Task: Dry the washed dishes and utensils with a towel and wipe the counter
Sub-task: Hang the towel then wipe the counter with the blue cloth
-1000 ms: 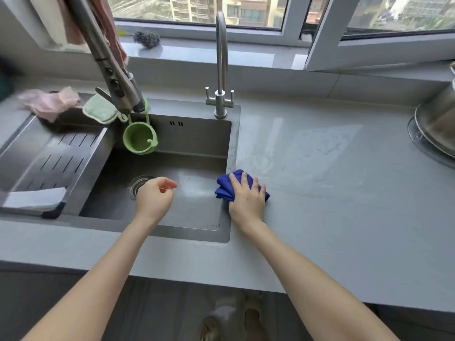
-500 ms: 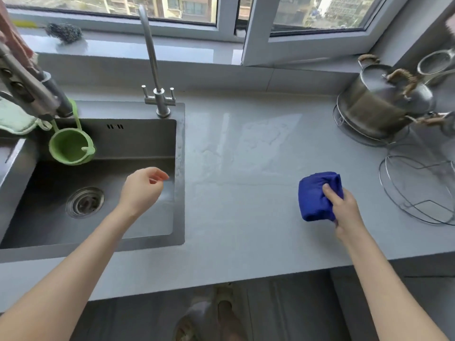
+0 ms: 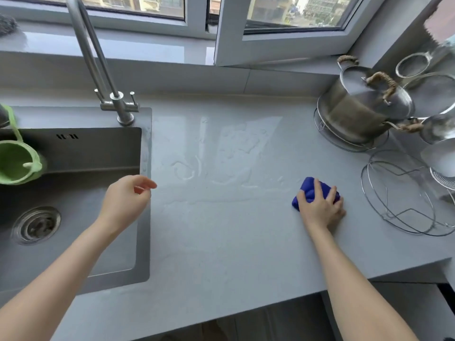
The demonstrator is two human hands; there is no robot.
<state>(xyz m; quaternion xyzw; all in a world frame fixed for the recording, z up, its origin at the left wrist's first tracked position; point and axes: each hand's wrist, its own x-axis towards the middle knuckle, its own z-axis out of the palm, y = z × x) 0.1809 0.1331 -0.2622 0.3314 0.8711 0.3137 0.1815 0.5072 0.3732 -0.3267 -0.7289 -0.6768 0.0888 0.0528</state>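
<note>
Bunched blue towel [image 3: 308, 189] lies right of centre on the grey table [image 3: 234, 242], which has wet streaks at mid-frame.

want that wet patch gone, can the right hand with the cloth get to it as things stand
Probably yes. Nothing stands on the counter between the right hand, holding the blue cloth, and the wet patch; the left hand hovers by the sink.

The towel [image 3: 310, 190] is plain deep blue, the counter [image 3: 221, 242] pale grey, the sink [image 3: 81, 153] darker grey, the hanging cup [image 3: 17, 166] light green, and the pot [image 3: 354, 114] silver with tan-wrapped handles.
</note>
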